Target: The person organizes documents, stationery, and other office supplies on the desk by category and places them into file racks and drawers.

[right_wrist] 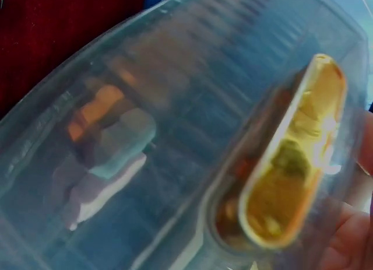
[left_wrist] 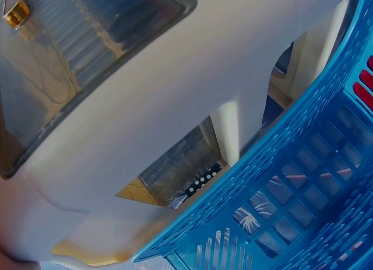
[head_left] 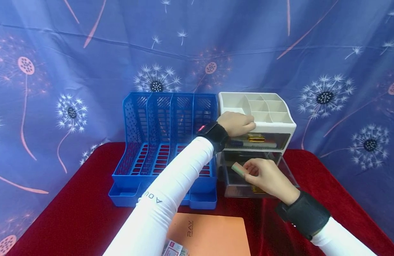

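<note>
A white desk organizer (head_left: 273,127) stands at the right, with divided compartments on top and two see-through drawers. My left hand (head_left: 236,123) grips the front rim of its top; in the left wrist view only a bit of that hand shows at the lower left corner. The lower drawer (head_left: 235,191) is pulled out. Above it my right hand (head_left: 265,176) pinches a small pale green block (head_left: 239,169), tilted, between thumb and fingers. Through the drawer's wall, the right wrist view shows blurred orange, pale green and pinkish pieces (right_wrist: 125,136) and a gold handle (right_wrist: 291,159).
A blue file rack (head_left: 163,174) stands close beside the organizer on the left. The closed upper drawer (head_left: 280,138) holds a pen-like item (head_left: 259,144). An orange folder (head_left: 216,233) and a small packet (head_left: 174,249) lie at the front on the red cloth (head_left: 72,209).
</note>
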### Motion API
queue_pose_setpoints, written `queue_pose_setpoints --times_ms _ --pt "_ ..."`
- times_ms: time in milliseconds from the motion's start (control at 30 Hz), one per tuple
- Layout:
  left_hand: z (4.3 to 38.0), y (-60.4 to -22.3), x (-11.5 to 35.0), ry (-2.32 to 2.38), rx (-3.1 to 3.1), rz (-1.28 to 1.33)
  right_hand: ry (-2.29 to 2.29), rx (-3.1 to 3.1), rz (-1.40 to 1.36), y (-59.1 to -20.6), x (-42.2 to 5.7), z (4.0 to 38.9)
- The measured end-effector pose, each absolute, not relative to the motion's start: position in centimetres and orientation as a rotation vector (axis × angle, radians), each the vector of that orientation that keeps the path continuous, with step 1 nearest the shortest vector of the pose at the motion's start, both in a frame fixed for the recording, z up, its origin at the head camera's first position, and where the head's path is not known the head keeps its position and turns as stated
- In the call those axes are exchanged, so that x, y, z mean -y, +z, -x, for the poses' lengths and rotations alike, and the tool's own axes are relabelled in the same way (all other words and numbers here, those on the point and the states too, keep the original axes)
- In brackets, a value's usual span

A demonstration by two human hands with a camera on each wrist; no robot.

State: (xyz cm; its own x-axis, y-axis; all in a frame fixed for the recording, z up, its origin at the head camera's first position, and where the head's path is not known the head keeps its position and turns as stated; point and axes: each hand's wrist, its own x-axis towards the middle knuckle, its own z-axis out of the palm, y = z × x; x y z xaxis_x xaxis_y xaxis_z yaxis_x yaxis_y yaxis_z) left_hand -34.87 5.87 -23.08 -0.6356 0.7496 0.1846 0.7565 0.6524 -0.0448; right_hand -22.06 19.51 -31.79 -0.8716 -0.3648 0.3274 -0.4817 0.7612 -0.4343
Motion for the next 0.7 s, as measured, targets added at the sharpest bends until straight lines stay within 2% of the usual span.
queue_pose_setpoints --times_ms 700 --pt "34.7 -23.0 -5.8 -0.041 2.671 1.223 0.837 2.942 -0.673 -32.6 -19.3 24.1"
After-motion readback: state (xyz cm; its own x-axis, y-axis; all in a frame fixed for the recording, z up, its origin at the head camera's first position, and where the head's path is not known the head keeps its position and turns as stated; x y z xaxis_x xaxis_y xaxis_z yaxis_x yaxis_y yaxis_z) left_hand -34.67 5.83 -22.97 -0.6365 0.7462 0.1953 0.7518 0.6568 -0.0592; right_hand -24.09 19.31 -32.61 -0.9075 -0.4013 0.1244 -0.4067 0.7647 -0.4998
